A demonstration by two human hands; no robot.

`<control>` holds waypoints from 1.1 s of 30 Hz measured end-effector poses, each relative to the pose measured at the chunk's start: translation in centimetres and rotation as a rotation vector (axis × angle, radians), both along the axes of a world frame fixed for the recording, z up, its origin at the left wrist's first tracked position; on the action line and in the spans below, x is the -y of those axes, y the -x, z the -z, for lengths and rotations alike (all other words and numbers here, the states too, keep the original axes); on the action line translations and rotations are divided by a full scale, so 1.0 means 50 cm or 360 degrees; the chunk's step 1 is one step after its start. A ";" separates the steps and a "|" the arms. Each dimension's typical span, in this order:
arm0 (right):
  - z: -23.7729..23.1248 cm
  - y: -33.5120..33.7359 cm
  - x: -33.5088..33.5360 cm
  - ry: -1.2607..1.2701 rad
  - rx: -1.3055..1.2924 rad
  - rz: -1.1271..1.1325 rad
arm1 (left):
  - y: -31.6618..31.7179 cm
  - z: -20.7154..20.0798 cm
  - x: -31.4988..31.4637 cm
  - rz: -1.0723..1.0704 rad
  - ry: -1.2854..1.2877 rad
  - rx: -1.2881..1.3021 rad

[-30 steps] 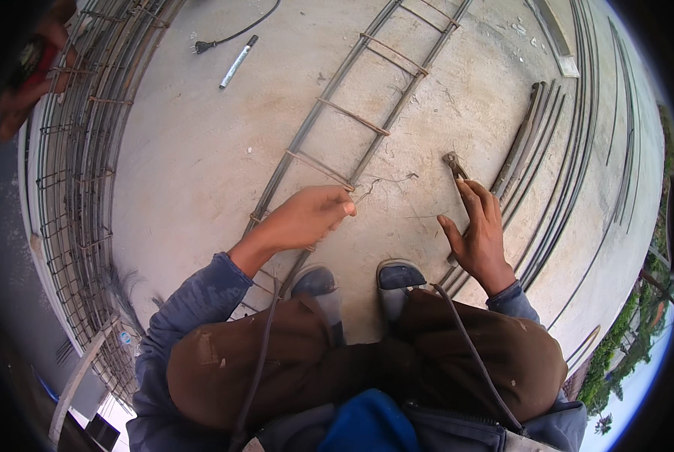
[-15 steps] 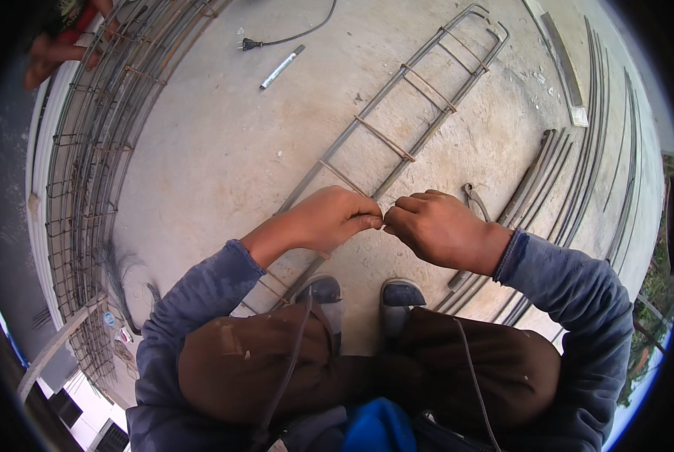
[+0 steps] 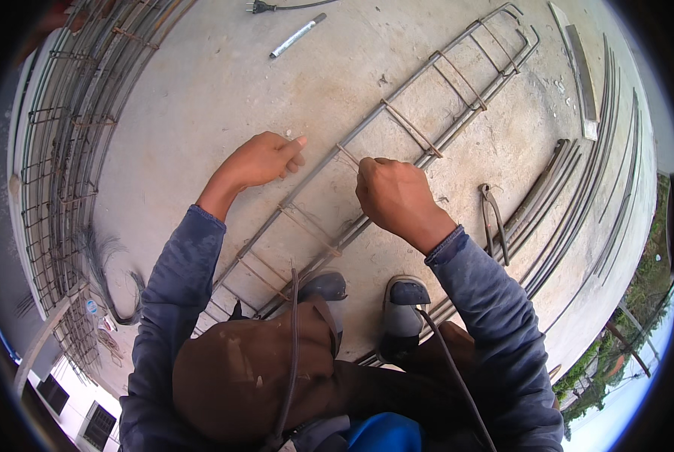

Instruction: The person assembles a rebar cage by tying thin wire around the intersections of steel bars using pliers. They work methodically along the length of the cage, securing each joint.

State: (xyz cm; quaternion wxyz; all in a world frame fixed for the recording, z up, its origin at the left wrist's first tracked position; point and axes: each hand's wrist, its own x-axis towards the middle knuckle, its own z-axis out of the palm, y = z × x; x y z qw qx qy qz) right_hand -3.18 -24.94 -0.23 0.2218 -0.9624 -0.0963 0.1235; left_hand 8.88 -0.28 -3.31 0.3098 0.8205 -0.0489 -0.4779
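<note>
A long, narrow rebar cage (image 3: 408, 124) with wire-tied stirrups lies diagonally on the concrete floor, running from beside my feet to the far right. My right hand (image 3: 401, 197) is closed over its middle, close to a stirrup. Whatever its curled fingers hold is hidden. My left hand (image 3: 261, 161) hovers just left of the cage, thumb and fingers drawn together, pointing toward the right hand. Anything thin between those fingertips is too small to make out. A pair of pincers (image 3: 493, 222) rests on the floor to the right of my right hand.
Stacked rebar cages (image 3: 65, 151) line the left side, with a bundle of thin tie wire (image 3: 99, 260) by them. Loose steel bars (image 3: 570, 203) lie at the right. A silvery tube (image 3: 298, 39) and a black plug (image 3: 261, 7) are on the far floor.
My hands, together before, have come apart: the left went up and left, the right slightly left over the cage. The view has shifted, and the pincers now show fully.
</note>
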 end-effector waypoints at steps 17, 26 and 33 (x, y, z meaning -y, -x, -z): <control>-0.030 -0.010 -0.035 -0.0703 -0.0143 0.0567 | 0.059 0.039 0.095 -0.0829 0.0713 -0.0007; -0.011 0.008 0.032 -0.0325 0.0123 -0.0071 | 0.064 0.044 0.100 -0.1222 0.0790 -0.0423; 0.025 0.023 0.011 -0.0316 0.0382 0.0150 | 0.034 0.070 0.098 -0.0914 0.0733 -0.0483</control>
